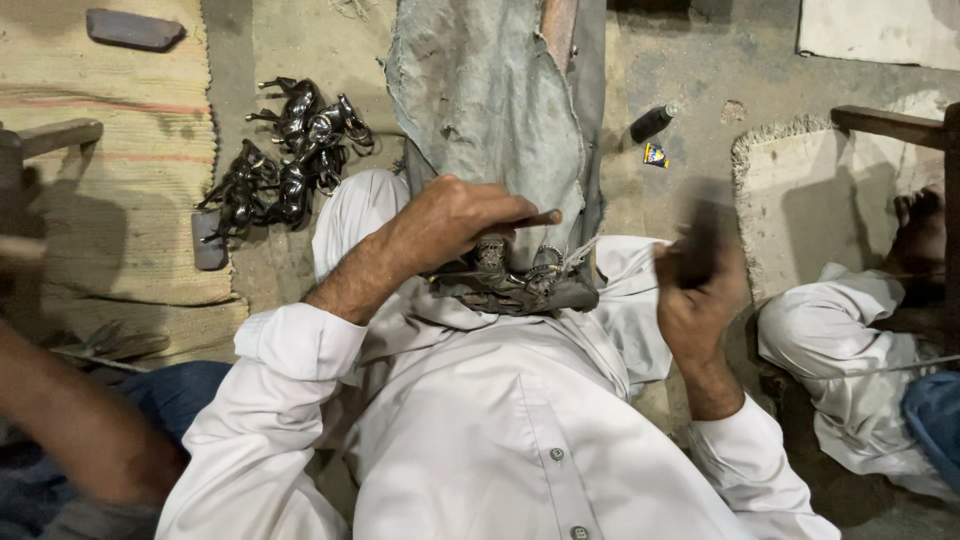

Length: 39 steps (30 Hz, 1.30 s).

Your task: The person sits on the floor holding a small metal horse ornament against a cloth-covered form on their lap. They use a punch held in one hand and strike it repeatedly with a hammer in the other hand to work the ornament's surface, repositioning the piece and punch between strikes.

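Concrete floor (690, 70), woven mat (110, 150), grey cloth (490, 100), metal pieces (290, 150)

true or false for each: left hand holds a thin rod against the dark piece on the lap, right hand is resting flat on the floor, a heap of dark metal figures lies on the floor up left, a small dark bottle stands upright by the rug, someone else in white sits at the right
1. The left hand holds a thin rod against the dark metal piece on the lap. True.
2. The right hand rests flat on the floor. False: it is raised, gripping a dark, motion-blurred tool.
3. A heap of dark metal figures lies on the floor at upper left. True.
4. A small dark bottle stands upright. False: it lies on its side on the floor.
5. Another person in white clothing sits at the right. True.
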Available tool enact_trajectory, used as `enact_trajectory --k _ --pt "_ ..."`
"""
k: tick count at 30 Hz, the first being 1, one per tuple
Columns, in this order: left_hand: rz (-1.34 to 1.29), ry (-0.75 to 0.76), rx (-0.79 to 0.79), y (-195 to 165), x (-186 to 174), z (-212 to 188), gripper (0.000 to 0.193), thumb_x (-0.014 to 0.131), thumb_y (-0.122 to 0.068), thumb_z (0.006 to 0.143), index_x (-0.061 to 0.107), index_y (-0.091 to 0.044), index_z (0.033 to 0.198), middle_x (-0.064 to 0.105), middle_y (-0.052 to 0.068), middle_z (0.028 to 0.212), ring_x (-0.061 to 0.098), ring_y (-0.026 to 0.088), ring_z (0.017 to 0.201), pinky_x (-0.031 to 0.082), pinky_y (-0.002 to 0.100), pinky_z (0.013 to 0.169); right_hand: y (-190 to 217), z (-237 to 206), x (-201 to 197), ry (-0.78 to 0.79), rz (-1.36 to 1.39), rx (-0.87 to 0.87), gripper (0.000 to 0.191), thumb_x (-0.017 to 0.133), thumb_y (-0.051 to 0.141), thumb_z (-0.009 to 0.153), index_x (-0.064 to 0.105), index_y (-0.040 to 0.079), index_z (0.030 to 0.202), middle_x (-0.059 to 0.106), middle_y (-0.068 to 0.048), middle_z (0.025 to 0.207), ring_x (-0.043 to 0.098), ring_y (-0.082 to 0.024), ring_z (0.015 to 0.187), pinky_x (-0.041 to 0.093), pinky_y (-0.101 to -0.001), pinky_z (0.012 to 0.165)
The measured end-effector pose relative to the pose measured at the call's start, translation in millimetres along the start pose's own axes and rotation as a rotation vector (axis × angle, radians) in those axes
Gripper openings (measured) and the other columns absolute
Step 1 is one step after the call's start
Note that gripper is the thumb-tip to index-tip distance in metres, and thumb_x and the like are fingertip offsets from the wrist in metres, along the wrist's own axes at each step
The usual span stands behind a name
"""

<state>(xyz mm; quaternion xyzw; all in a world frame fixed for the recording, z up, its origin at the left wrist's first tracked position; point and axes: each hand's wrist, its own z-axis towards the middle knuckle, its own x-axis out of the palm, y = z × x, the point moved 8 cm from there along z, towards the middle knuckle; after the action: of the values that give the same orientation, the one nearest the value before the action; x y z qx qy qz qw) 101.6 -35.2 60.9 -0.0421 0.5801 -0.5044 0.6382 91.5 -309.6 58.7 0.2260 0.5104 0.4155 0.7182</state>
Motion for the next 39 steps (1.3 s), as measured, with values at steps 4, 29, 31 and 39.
enact_trajectory --k 4,29,31,39 --pt "0.051 0.039 0.026 -1 3 -3 0.031 0.075 -0.003 0.089 0.074 -0.013 0.119 0.079 0.002 0.097 0.078 0.02 0.084 0.062 0.035 0.071 26 8 -2 0.053 -0.274 -0.18 0.035 0.072 0.001 0.087 0.062 0.008 0.12 0.069 -0.014 0.106 0.067 -0.027 0.092 0.052 -0.0373 0.084" --pt "-0.085 -0.476 -0.405 28 -9 -35 0.03 0.082 -0.013 0.092 0.063 -0.001 0.112 0.078 0.016 0.095 0.079 0.03 0.086 0.059 0.038 0.067 89 132 60 0.528 -0.75 -0.638 0.045 0.076 0.01 0.087 0.067 0.014 0.13 0.074 -0.009 0.092 0.072 -0.03 0.078 0.053 -0.0447 0.069" --pt "-0.059 -0.515 -0.428 28 -8 -38 0.03 0.082 -0.013 0.092 0.062 0.0 0.109 0.078 0.017 0.096 0.079 0.032 0.088 0.06 0.038 0.068 108 150 63 0.568 -0.642 -0.642 0.041 0.075 0.011 0.091 0.064 0.011 0.131 0.072 -0.009 0.097 0.071 -0.03 0.08 0.052 -0.0429 0.07" --pt "-0.085 -0.52 -0.463 40 8 -47 0.027 0.081 -0.015 0.094 0.062 -0.001 0.108 0.079 0.014 0.094 0.08 0.025 0.083 0.063 0.034 0.064 129 147 68 0.576 -0.742 -0.704 0.033 0.069 0.011 0.09 0.063 0.012 0.122 0.07 -0.007 0.089 0.07 -0.029 0.077 0.051 -0.0428 0.066"
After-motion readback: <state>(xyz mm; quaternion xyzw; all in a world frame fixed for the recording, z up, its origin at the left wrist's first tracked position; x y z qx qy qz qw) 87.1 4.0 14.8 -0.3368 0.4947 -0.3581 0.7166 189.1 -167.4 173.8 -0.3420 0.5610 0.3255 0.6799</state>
